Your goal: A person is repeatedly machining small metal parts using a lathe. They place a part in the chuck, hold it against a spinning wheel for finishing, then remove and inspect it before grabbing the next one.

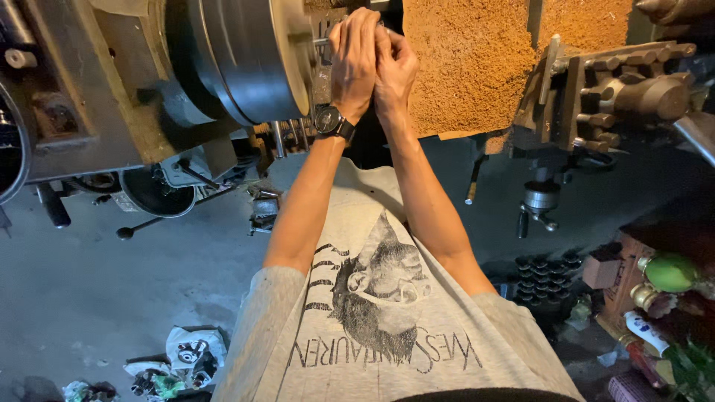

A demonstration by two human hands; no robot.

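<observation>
Two hands, left hand point(354, 63), right hand point(393, 71), pressed together at one lathe chuck point(246, 56), grip possibly hidden.

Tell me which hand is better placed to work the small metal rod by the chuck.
Probably the left hand: it lies over the rod beside the chuck, while the right hand presses against it from behind.

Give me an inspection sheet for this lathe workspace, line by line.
Surface: grey concrete floor, dusty.
Job's things: round metal chuck on the lathe; both hands at its face, any tool hidden.
Clutter: crumpled wrappers on the floor; sawdust pile behind the hands.
Hands: left hand wearing a wristwatch, pressed against the right hand; what they grip cannot be told.
Cables: nothing seen.
Surroundings: tool post at right; green fruit on a stand.
</observation>
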